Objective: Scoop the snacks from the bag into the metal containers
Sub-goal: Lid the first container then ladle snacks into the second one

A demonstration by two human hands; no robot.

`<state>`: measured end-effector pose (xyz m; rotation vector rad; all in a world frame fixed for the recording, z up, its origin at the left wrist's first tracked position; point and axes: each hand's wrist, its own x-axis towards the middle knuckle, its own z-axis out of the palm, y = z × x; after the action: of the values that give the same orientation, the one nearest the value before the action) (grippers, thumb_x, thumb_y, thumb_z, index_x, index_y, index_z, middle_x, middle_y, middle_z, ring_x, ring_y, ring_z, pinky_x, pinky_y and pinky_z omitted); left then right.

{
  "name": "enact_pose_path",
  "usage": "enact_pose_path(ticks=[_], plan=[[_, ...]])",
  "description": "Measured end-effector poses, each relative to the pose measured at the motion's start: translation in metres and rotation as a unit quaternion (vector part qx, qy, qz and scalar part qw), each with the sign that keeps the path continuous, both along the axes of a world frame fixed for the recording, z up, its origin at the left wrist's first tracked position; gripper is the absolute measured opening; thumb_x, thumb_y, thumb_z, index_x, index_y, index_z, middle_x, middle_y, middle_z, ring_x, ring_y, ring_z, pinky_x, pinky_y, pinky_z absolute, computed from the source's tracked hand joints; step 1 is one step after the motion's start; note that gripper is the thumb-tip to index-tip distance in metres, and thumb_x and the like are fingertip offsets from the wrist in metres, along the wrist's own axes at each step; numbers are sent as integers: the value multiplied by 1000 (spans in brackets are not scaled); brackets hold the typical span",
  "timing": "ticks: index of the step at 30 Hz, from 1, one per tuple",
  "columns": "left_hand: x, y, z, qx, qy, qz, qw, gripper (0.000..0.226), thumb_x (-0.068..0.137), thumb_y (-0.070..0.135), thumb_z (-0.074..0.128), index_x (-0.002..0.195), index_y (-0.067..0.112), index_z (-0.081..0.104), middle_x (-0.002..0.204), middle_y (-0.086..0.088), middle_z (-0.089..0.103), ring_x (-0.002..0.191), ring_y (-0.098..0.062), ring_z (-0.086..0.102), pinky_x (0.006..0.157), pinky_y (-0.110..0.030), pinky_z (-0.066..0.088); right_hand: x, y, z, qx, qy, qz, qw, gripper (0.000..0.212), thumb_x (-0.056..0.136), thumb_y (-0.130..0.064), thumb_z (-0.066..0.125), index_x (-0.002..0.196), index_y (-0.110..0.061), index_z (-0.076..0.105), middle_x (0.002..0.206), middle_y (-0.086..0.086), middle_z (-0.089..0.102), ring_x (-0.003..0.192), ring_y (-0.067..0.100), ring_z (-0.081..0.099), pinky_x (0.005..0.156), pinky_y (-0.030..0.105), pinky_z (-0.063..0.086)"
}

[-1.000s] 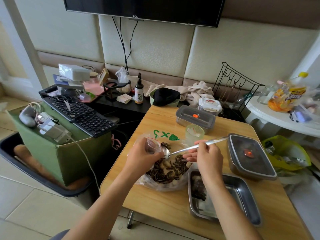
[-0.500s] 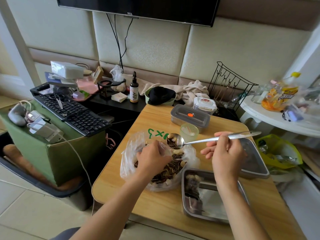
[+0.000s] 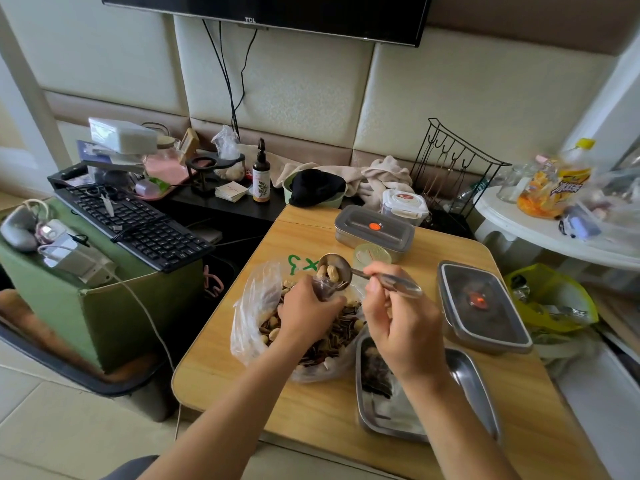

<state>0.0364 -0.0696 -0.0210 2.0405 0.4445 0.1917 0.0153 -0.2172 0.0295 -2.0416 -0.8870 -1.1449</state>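
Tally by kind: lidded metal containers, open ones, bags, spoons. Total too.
Lidded metal containers: 2
Open metal container: 1
Bag: 1
Spoon: 1
Total: 5

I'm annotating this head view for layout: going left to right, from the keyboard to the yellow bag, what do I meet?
Black keyboard → plastic bag of snacks, gripped by the left hand → right hand holding the spoon → nearer lidded metal container → yellow bag.
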Motion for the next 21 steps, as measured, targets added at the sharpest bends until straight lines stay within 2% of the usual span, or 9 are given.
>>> enact_pose_path(ticks=[3,8,11,16,19,21], plan=[[0,0,0,-8,-22,8,1000,31,82,38,75,87,19,51,79,3,58,71,-18,52,86,-51,52,-3,-2,3,3,-16,4,1000,27,104,-7,48,104,7,71,92,11,72,73,11,62,81,3,44],[0,2,1,-17,-43,-2,999,31,86,35,75,86,22,48,77,4,56,69,-16,51,74,-41,49,-4,-2,4,-9,-12,51,999,32,109,-14,43,107,4,70,94,9,71,69,15,64,72,15,51],[0,2,1,-24,-52,-4,998,31,86,39,76,91,20,53,83,1,64,74,-18,60,78,-44,54,-3,-4,4,-2,-10,57,998,28,108,-10,44,111,3,68,95,10,70,70,18,65,71,21,54],[-1,2,3,-20,-51,-3,999,35,87,40,77,85,22,47,77,1,56,68,-16,50,69,-40,47,-3,-2,3,-6,-7,51,999,24,102,-5,47,108,4,69,96,9,71,71,15,66,75,13,50],[-3,3,4,-21,-52,-8,998,31,87,37,77,91,18,52,82,0,60,73,-20,56,73,-40,50,-2,-4,4,0,0,45,999,25,103,-6,46,106,4,69,92,7,71,67,13,64,73,8,46],[-4,5,4,-24,-52,-9,998,30,86,36,77,98,17,57,88,-3,66,81,-22,63,76,-42,53,1,-5,3,6,5,47,999,26,102,-6,47,97,6,70,92,8,72,64,13,66,71,8,48]])
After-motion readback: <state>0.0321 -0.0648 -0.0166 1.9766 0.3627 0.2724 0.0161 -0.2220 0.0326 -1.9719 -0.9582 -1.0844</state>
